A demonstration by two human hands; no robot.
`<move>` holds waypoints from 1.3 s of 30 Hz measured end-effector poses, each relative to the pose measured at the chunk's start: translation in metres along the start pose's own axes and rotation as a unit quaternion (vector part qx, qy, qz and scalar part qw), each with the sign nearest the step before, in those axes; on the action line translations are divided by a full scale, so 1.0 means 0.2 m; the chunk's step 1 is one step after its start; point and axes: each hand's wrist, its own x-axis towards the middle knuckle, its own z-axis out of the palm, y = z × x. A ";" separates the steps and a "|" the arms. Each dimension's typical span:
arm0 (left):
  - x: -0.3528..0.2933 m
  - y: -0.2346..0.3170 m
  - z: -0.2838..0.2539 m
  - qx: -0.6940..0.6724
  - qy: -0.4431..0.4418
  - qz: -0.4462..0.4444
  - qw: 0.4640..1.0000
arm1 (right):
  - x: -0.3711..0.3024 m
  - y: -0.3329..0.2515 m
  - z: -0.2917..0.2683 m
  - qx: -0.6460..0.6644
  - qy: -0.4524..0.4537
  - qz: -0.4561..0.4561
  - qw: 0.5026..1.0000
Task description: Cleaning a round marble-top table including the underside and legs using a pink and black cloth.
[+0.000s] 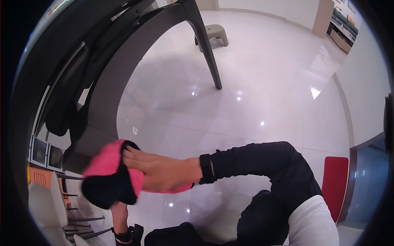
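A soft pink and black cloth item [108,184] is in front of me at the lower left, somewhat blurred; its exact kind is unclear. My right hand [166,170] reaches across from the right with its back toward me. Its fingers press together on the item and bend over a black-edged fold, and more pink fabric shows beneath the palm. From below, my left hand [119,211] comes up behind the item, which hides its fingers. Each wrist wears a black band.
A dark curved table [111,74] with a slanted leg [207,53] stands at the left. Beyond it is a small grey stool [216,33]. Pale chairs [45,205] fill the lower left. A red panel [335,186] leans by the right wall. The tiled floor [266,94] is glossy.
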 end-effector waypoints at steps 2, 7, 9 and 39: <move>0.04 0.01 0.01 -0.017 -0.050 0.027 0.998 | 0.13 -0.05 -0.03 -0.007 0.117 -0.018 0.993; 0.09 -0.03 -0.05 -0.047 -0.131 0.038 0.990 | 0.20 -0.14 -0.11 0.112 0.168 0.053 0.978; 0.08 -0.03 0.02 -0.058 -0.064 0.117 0.989 | 0.11 -0.15 -0.07 0.189 0.089 0.126 0.970; -0.02 0.32 -0.03 0.142 -0.108 0.051 0.983 | -0.39 0.13 0.03 0.096 0.048 0.001 0.994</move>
